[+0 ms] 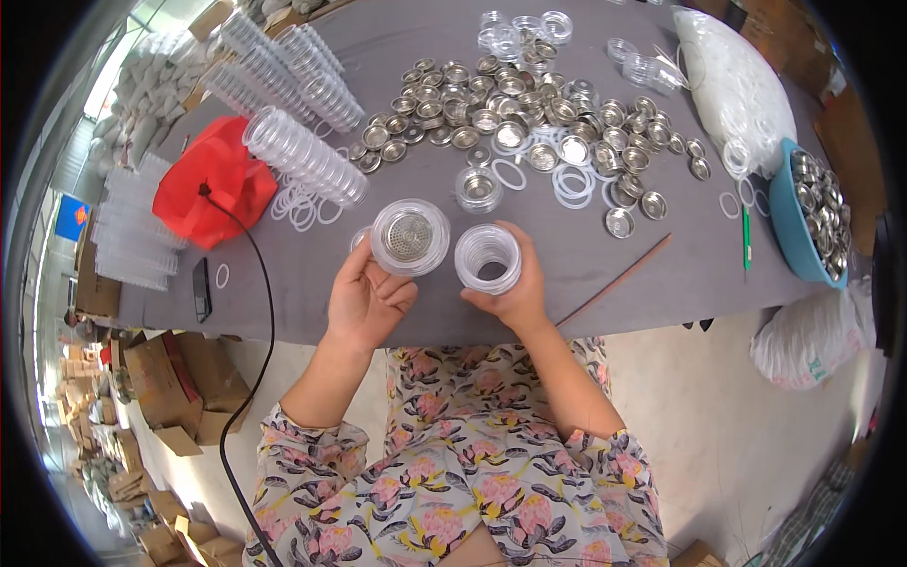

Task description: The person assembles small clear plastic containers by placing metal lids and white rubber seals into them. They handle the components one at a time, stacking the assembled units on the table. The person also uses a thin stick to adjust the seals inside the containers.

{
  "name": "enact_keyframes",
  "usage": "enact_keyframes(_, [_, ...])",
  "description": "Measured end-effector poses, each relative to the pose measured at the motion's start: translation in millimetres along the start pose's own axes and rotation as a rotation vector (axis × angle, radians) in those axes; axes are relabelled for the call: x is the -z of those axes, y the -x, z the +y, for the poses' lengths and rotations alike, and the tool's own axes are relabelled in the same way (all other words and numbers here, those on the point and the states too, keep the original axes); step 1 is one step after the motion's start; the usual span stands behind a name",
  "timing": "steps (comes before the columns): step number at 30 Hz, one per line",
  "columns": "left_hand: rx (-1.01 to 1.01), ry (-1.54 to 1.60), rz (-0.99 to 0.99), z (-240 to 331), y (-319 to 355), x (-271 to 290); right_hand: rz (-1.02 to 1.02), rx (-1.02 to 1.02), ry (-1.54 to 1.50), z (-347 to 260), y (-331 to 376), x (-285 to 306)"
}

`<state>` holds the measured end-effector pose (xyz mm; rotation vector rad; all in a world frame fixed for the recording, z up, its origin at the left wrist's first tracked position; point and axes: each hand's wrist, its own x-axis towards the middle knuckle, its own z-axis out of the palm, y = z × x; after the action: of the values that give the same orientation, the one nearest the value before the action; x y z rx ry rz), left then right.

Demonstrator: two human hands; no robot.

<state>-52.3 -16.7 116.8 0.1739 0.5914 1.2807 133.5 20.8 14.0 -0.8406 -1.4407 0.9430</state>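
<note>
Already crowding the grey table [586, 274], loose metal strainer discs [510, 104] could scatter if bumped. Left hand [367, 300] is gripping a clear lid with mesh insert [409, 236]; right hand [510, 293] is clasping a clear ribbed cup [487, 258], possibly slipping.

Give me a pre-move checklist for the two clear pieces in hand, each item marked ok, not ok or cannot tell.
1. Left hand holds the clear cup with metal strainer: ok.
2. Right hand holds the clear stack of rings: ok.
3. The two pieces are apart, not yet joined: ok.
4. Strainer seated flat in its cup: cannot tell.
5. Spare metal strainers lie within reach on the grey table: ok.
6. Firmness of each grip: cannot tell.
</note>
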Motion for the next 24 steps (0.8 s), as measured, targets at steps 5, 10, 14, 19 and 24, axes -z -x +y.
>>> enact_keyframes(5, [0.021,0.068,0.016,-2,9,-3,0.018,0.010,-0.001,4,1,0])
enact_keyframes(10, [0.046,0.043,-0.090,-3,11,4,0.013,-0.001,-0.003,1,1,0])
enact_keyframes(14, [0.021,-0.064,-0.169,-4,10,7,0.023,0.014,0.015,4,1,-1])
enact_keyframes(19, [0.014,-0.088,-0.244,-6,12,14,0.021,0.011,0.007,6,1,-1])
enact_keyframes(24, [-0.377,-0.543,0.336,4,6,-3,0.029,0.022,0.036,3,1,1])
